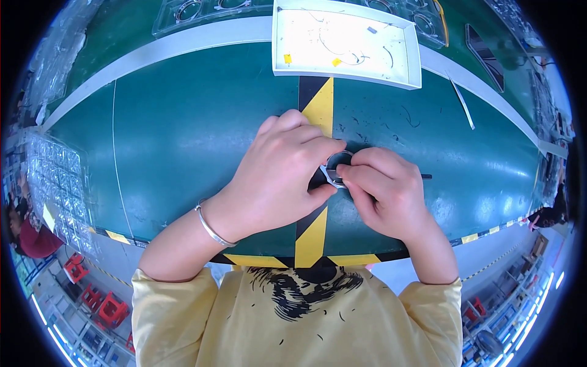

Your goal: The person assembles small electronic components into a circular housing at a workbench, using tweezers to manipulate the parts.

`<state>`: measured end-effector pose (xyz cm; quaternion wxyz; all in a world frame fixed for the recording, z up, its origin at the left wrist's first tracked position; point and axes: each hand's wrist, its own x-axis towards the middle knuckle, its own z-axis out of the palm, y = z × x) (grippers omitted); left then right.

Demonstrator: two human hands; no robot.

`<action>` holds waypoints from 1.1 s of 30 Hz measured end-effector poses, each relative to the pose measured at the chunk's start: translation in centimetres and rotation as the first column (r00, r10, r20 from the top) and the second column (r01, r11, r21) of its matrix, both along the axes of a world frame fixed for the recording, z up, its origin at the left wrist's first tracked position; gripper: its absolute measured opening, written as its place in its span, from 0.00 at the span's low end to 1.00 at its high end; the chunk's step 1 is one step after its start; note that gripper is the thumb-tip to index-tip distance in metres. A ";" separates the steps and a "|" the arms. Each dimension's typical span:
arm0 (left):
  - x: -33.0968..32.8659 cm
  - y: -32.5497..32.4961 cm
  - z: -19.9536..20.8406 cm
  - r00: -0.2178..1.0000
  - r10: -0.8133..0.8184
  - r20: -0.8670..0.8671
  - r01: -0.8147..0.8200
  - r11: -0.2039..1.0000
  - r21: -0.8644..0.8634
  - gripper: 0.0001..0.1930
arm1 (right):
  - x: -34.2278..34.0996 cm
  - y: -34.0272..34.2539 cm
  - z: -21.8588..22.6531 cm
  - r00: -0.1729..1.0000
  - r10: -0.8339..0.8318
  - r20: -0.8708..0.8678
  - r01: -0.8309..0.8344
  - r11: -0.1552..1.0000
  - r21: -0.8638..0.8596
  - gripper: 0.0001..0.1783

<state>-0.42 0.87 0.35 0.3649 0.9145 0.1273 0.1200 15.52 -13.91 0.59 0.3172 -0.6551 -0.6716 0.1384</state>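
Between the thumb and forefinger of my left hand (281, 162), closed on its left edge, is a small round silver-rimmed watch case (326, 174) with a dark inside. My right hand (388, 189) is closed in a pinch, its fingertips over the inside and right edge of the case. What those fingertips hold, if anything, is too small and hidden to name. A thin dark stick (427, 177) shows past the far side of my right hand; whether the hand holds it or it lies on the table I cannot tell.
A white box (351, 72) with dark strands and yellow bits stands beyond my hands. Clear trays (202, 13) with round rings sit behind it. Thin tweezers (461, 104) lie at the right, near a dark flat device (485, 58). Dark scraps dot the green table (183, 134). Clear plastic trays (58, 177) stand at left.
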 end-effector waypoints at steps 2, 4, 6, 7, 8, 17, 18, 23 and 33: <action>0.0 0.0 0.0 1.000 0.000 -0.005 0.000 1.000 0.003 0.26 | -0.1 -0.1 -0.1 0.999 -0.031 0.025 0.030 0.999 0.031 0.11; -0.1 -0.1 -0.2 1.000 0.008 0.019 -0.008 1.000 -0.002 0.26 | 0.2 -0.5 -0.3 1.000 0.026 0.006 -0.026 1.000 0.003 0.11; 0.0 -0.2 -0.2 1.000 0.005 0.013 -0.005 1.000 0.001 0.27 | -0.1 -0.3 -0.3 1.000 -0.004 0.020 0.004 1.000 0.021 0.11; 0.1 -0.2 -0.2 1.000 0.005 0.008 -0.005 1.000 0.003 0.27 | -0.2 -0.3 -0.3 0.999 -0.032 0.035 0.031 0.999 0.040 0.11; 0.1 -0.2 -0.2 1.000 0.002 0.007 -0.002 1.000 0.003 0.27 | -0.3 -0.3 -0.3 0.999 -0.035 0.034 0.034 0.999 0.039 0.11; 0.4 -0.7 -0.1 0.998 0.058 0.004 -0.058 0.998 0.019 0.24 | -0.4 0.0 -0.5 0.998 -0.054 0.044 0.051 0.997 0.063 0.11; 0.4 -0.7 -0.2 0.998 0.065 0.008 -0.065 0.998 0.018 0.24 | -0.6 0.0 -0.5 0.995 -0.077 0.060 0.073 0.995 0.065 0.11; 0.2 -0.8 -0.2 0.996 0.089 0.015 -0.089 0.995 0.034 0.24 | 0.2 0.0 -0.2 1.000 -0.013 -0.013 0.014 1.000 0.014 0.11; 0.2 -0.9 -0.3 0.996 0.088 0.016 -0.089 0.996 0.024 0.24 | -0.2 -0.2 -0.1 0.999 -0.038 -0.022 0.038 0.999 0.005 0.10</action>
